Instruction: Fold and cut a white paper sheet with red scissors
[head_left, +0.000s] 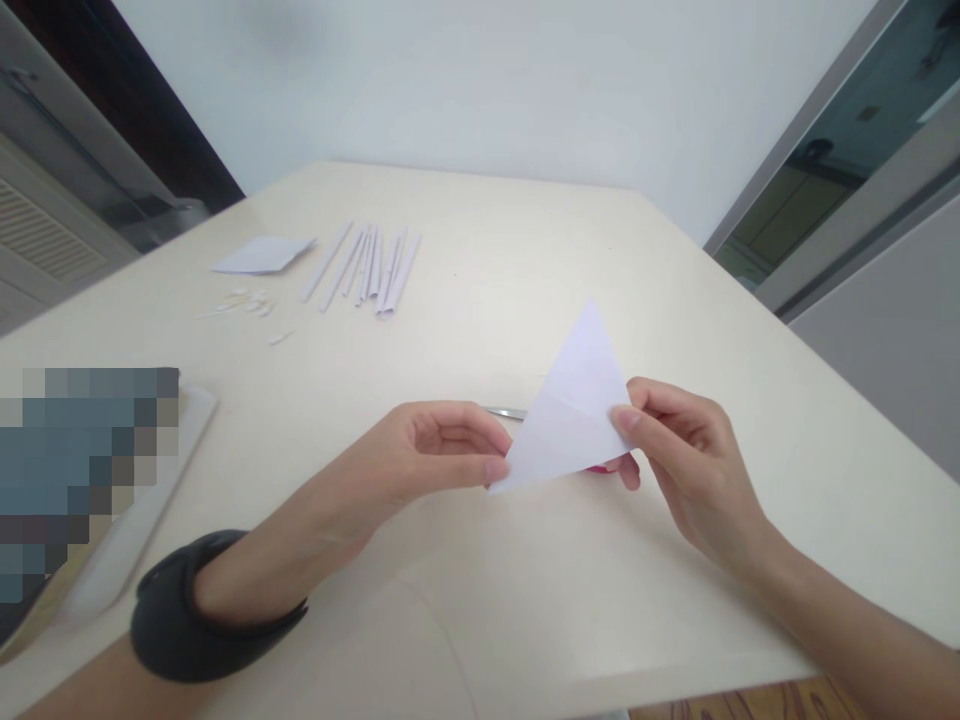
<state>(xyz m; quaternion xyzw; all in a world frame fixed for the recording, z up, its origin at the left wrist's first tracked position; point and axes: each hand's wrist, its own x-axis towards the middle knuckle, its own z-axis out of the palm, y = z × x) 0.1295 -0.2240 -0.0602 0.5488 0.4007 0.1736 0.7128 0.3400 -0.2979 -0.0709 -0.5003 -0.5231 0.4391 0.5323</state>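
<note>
from the head view: a person's two hands hold a folded white paper triangle [574, 415] just above the near middle of a pale counter [525, 250]. the left hand [420, 455] pinches the triangle's near left corner between thumb and fingertips; the right hand [686, 455] pinches its right corner the same way, with something pink showing just beneath. a dark wristband [199, 610] circles the left wrist. a slim metal object [506, 412] lies on the counter behind the paper, mostly hidden. far left sit a row of rolled paper sticks [371, 268], a flat paper sheet [262, 255] and small paper scraps [247, 303]. the triangle looks light, thin and easily creased, so it is best taken at its corners or along a folded edge, with gentle pressure.
</note>
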